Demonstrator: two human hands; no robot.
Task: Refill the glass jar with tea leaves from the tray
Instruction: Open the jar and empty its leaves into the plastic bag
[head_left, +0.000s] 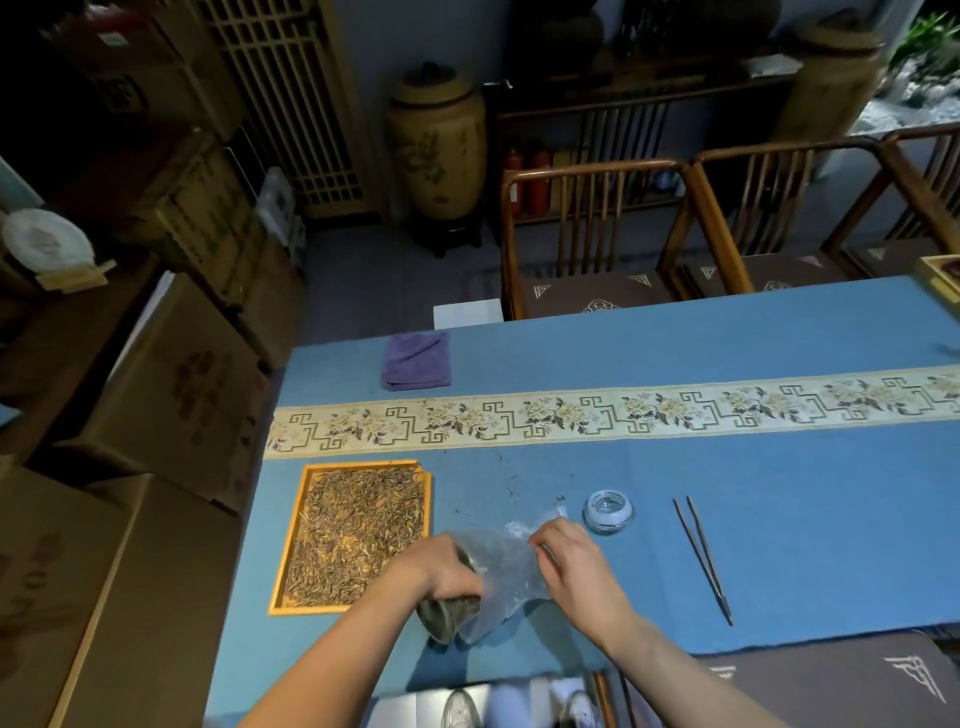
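A wooden tray (291, 545) spread with dry tea leaves (353, 530) lies at the table's front left. To its right, a clear plastic bag (506, 571) with tea leaves gathered in its lower end rests on the blue cloth. My left hand (441, 571) grips the bag's filled end. My right hand (566, 556) pinches the bag's upper edge. A small glass jar (608, 512) stands open and upright just right of my right hand, apart from it, and looks empty.
Long dark tweezers (704, 558) lie right of the jar. A folded purple cloth (415, 361) sits at the far left beyond a patterned runner (571, 415). Loose leaf bits (511, 488) are scattered by the tray. Wooden chairs (587, 234) stand behind the table, cardboard boxes (171, 395) at left.
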